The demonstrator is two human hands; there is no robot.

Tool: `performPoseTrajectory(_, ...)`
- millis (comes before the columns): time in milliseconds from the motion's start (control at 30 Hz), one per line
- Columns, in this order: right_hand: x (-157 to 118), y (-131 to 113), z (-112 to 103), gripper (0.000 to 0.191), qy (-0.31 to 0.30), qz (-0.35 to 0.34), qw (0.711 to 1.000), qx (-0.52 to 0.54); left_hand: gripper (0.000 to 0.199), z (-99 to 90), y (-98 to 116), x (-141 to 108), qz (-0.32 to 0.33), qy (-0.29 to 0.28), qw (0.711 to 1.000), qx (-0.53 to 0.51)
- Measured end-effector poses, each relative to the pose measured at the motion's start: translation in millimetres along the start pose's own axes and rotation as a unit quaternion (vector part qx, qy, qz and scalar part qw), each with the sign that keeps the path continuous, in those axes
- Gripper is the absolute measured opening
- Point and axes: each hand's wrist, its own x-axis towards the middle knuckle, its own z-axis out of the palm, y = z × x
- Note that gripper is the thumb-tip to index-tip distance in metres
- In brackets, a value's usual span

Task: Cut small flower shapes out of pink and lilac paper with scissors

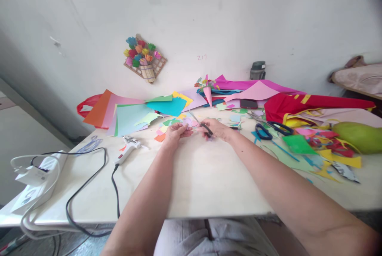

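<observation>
In the middle of the table my left hand [178, 132] pinches a small pale purple paper piece [188, 122] between thumb and fingers. My right hand [215, 128] is closed around the dark handles of a pair of scissors [205, 128], whose blades point up and left, close to the paper. The exact outline of the purple piece is too small to make out. Small coloured paper scraps [163, 128] lie just beyond my left hand. Farther right rests a second, larger pair of scissors [268, 128] with dark blue handles.
A glue gun [128, 150] with its black cord lies on the left, near a white power strip [38, 184]. Coloured paper sheets [131, 117] spread along the back, beside a pink paper cone with flowers [208, 93]. A green fruit [358, 136] and red cloth [298, 107] lie right.
</observation>
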Motion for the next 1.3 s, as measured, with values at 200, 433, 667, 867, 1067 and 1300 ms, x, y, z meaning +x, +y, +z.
performPoseTrajectory(200, -0.4, 2.5, -10.0, 0.031, -0.078, -0.011, 0.995, -0.058, 0.038, 1.3, 3.7, -2.4, -0.005, 0.006, 0.999, -0.035)
performPoseTrajectory(433, -2.0, 1.7, -8.0, 0.034, -0.075, 0.005, 0.993, -0.087, 0.035, 2.3, 4.7, -3.1, -0.018, 0.010, 0.999, -0.048)
performPoseTrajectory(667, 0.6, 4.1, -6.1, 0.033, -0.077, 0.008, 0.990, -0.114, 0.031, 2.8, 2.8, -4.1, -0.021, 0.004, 0.997, -0.073)
performPoseTrajectory(867, 1.2, 4.1, -5.2, 0.030, -0.080, -0.007, 0.989, -0.124, 0.031, 2.6, 1.0, -3.3, -0.013, -0.003, 0.996, -0.084)
performPoseTrajectory(1067, 1.5, 3.8, -4.0, 0.029, -0.078, -0.005, 0.990, -0.118, 0.031, 0.8, -1.8, -1.3, -0.012, -0.006, 0.996, -0.090)
performPoseTrajectory(1300, 4.4, 8.5, -4.7, 0.030, -0.076, -0.013, 0.991, -0.109, 0.028, 3.0, -2.0, -1.6, -0.015, 0.006, 0.995, -0.101)
